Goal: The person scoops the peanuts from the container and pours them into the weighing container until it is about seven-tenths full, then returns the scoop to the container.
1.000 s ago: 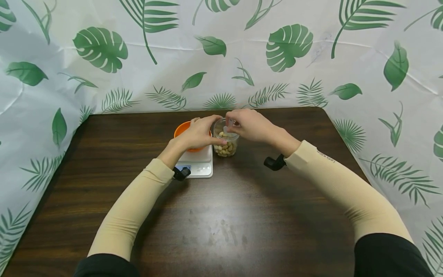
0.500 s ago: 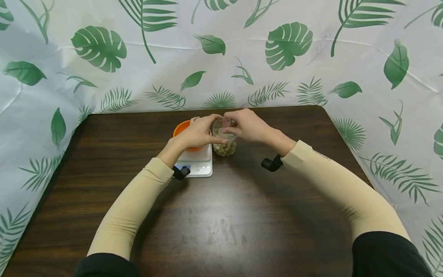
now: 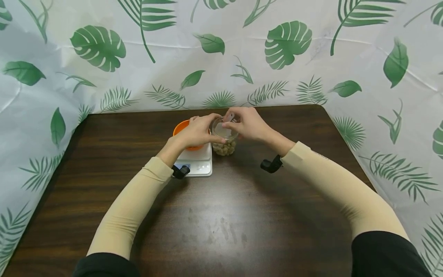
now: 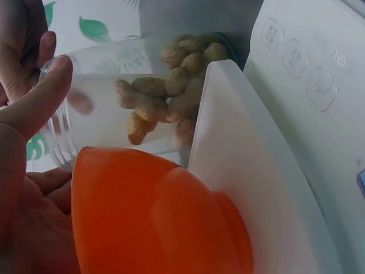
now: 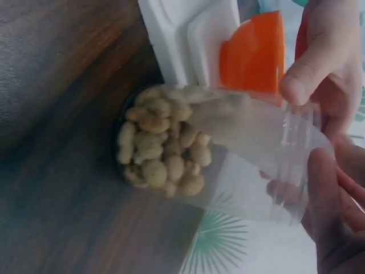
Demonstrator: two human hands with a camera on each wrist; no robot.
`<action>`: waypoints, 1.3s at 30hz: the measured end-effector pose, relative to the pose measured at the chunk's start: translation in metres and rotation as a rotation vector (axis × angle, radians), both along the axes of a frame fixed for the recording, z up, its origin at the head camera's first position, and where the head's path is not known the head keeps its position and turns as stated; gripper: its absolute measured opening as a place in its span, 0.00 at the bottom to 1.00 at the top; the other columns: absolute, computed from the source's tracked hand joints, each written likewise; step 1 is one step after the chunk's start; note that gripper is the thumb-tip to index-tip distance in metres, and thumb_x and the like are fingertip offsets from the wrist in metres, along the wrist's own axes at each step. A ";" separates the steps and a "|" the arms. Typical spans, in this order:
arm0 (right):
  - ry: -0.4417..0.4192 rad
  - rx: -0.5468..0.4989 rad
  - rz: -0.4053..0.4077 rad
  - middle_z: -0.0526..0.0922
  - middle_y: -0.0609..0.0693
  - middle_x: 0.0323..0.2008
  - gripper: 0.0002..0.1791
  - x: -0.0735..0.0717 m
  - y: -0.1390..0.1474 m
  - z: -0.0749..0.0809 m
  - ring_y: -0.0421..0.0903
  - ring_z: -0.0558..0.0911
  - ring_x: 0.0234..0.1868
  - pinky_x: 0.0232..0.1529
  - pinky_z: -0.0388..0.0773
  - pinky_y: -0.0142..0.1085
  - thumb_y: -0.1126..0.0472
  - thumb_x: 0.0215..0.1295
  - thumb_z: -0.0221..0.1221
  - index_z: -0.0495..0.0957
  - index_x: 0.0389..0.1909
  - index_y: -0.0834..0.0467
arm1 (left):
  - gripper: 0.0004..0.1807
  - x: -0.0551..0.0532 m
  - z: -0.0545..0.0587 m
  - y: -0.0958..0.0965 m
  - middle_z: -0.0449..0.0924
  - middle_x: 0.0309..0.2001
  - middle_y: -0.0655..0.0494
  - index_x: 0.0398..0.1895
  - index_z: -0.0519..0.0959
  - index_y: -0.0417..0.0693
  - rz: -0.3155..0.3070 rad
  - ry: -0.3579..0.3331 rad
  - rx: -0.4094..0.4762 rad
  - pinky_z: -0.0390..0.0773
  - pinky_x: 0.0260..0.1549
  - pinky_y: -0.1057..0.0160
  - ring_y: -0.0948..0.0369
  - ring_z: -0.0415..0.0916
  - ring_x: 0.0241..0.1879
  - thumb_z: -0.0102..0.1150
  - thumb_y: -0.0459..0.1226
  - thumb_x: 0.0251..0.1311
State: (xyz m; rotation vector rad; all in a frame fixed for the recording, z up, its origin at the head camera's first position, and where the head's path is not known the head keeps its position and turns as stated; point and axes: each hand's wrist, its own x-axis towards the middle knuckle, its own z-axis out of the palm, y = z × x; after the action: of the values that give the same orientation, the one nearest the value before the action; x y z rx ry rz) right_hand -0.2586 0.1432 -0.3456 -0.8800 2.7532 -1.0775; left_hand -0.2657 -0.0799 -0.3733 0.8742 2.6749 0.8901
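Observation:
A clear jar (image 5: 245, 191) with a screw-thread mouth stands upright on the table beside the scale, partly filled with unshelled peanuts (image 5: 162, 142). My left hand (image 3: 198, 132) reaches over the orange bowl (image 3: 180, 129) and grips the jar near its rim, thumb on the near side. With its fingertips at the jar's mouth, my right hand (image 3: 250, 124) pinches a translucent plastic scoop (image 5: 256, 123). The scoop slants down inside the jar, its lower end at the peanuts. In the left wrist view the orange bowl hides part of the left hand.
The bowl sits on a white kitchen scale (image 3: 201, 168) with a small display, just left of the jar. All of it stands near the back edge of the dark wooden table (image 3: 221, 223). A leaf-patterned sheet (image 3: 221, 69) hangs behind.
The right hand has shifted slightly at the jar's mouth, and the scoop has turned and tilted inside the jar. The left hand keeps its grip, and the bowl and scale stay put.

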 end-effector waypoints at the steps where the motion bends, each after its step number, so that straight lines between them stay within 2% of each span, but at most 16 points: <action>1: -0.008 -0.015 -0.018 0.84 0.48 0.41 0.08 0.000 0.001 -0.001 0.48 0.82 0.16 0.22 0.81 0.40 0.54 0.72 0.66 0.83 0.44 0.54 | 0.46 0.000 0.000 0.000 0.77 0.60 0.55 0.75 0.65 0.45 0.001 0.001 0.003 0.52 0.65 0.42 0.52 0.74 0.56 0.72 0.56 0.59; 6: -0.019 -0.092 -0.081 0.84 0.48 0.42 0.09 -0.001 0.007 0.002 0.46 0.83 0.17 0.25 0.81 0.42 0.52 0.73 0.64 0.83 0.45 0.53 | 0.47 0.001 0.004 0.000 0.78 0.59 0.53 0.75 0.64 0.44 0.008 -0.006 -0.004 0.51 0.65 0.42 0.52 0.73 0.54 0.73 0.55 0.59; 10: -0.027 -0.092 -0.054 0.84 0.49 0.42 0.08 0.000 0.004 0.002 0.46 0.84 0.20 0.29 0.83 0.44 0.54 0.73 0.65 0.83 0.44 0.54 | 0.47 0.001 0.006 -0.002 0.78 0.60 0.53 0.75 0.65 0.44 0.010 -0.004 -0.019 0.51 0.65 0.41 0.52 0.72 0.55 0.73 0.55 0.59; 13: -0.045 -0.082 -0.025 0.84 0.51 0.42 0.08 0.002 0.000 -0.002 0.46 0.85 0.21 0.27 0.84 0.43 0.54 0.72 0.65 0.83 0.44 0.55 | 0.46 0.001 0.005 -0.002 0.76 0.63 0.53 0.74 0.66 0.44 0.009 0.000 -0.020 0.51 0.65 0.40 0.52 0.72 0.57 0.74 0.55 0.58; 15: -0.057 -0.102 -0.035 0.84 0.51 0.42 0.09 0.003 -0.001 -0.004 0.46 0.85 0.21 0.26 0.84 0.43 0.54 0.72 0.65 0.83 0.44 0.55 | 0.46 0.000 0.004 -0.002 0.76 0.62 0.53 0.74 0.66 0.45 0.010 -0.001 -0.020 0.52 0.65 0.40 0.51 0.72 0.57 0.74 0.55 0.58; 20: -0.086 -0.194 -0.115 0.83 0.52 0.43 0.09 0.001 0.006 -0.005 0.49 0.86 0.21 0.26 0.84 0.43 0.54 0.73 0.64 0.83 0.45 0.55 | 0.46 0.000 0.003 -0.002 0.79 0.58 0.54 0.75 0.65 0.44 0.011 -0.010 -0.013 0.52 0.65 0.41 0.53 0.73 0.54 0.74 0.54 0.59; 23: -0.096 -0.241 -0.119 0.84 0.53 0.42 0.11 0.000 0.010 -0.004 0.53 0.86 0.24 0.27 0.84 0.43 0.54 0.73 0.64 0.83 0.46 0.57 | 0.46 0.000 0.003 -0.002 0.79 0.56 0.55 0.74 0.65 0.44 0.013 -0.016 -0.002 0.52 0.64 0.42 0.53 0.73 0.54 0.74 0.53 0.58; 27: -0.137 -0.335 -0.129 0.83 0.56 0.40 0.13 -0.001 0.014 -0.004 0.56 0.86 0.34 0.29 0.85 0.43 0.54 0.72 0.65 0.82 0.48 0.59 | 0.45 0.000 0.003 -0.002 0.79 0.57 0.55 0.74 0.66 0.45 0.012 -0.015 -0.001 0.52 0.64 0.42 0.53 0.73 0.55 0.75 0.53 0.58; 31: -0.184 -0.435 -0.162 0.82 0.59 0.44 0.13 -0.001 0.019 -0.005 0.57 0.86 0.42 0.32 0.85 0.46 0.57 0.73 0.64 0.81 0.49 0.61 | 0.46 0.001 0.004 -0.002 0.78 0.59 0.53 0.74 0.66 0.43 0.013 -0.008 -0.009 0.52 0.64 0.42 0.53 0.73 0.56 0.75 0.53 0.57; 35: -0.203 -0.485 -0.158 0.82 0.59 0.48 0.13 0.000 0.022 -0.006 0.56 0.86 0.45 0.34 0.85 0.47 0.59 0.73 0.63 0.81 0.50 0.64 | 0.47 0.001 0.004 -0.002 0.78 0.60 0.52 0.74 0.66 0.43 0.015 -0.006 -0.015 0.52 0.64 0.42 0.53 0.73 0.55 0.75 0.53 0.57; 39: -0.202 -0.524 -0.169 0.81 0.59 0.48 0.13 0.001 0.024 -0.005 0.54 0.86 0.44 0.34 0.85 0.45 0.59 0.74 0.63 0.81 0.50 0.65 | 0.47 0.001 0.004 -0.002 0.77 0.62 0.52 0.75 0.65 0.42 0.014 -0.006 -0.017 0.52 0.65 0.42 0.52 0.72 0.57 0.75 0.54 0.57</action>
State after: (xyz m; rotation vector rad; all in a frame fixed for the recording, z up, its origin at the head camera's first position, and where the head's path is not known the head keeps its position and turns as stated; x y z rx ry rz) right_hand -0.2575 0.1676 -0.3509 -0.5328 2.4450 -1.8551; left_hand -0.2650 -0.0814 -0.3695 0.8482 2.6829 0.8703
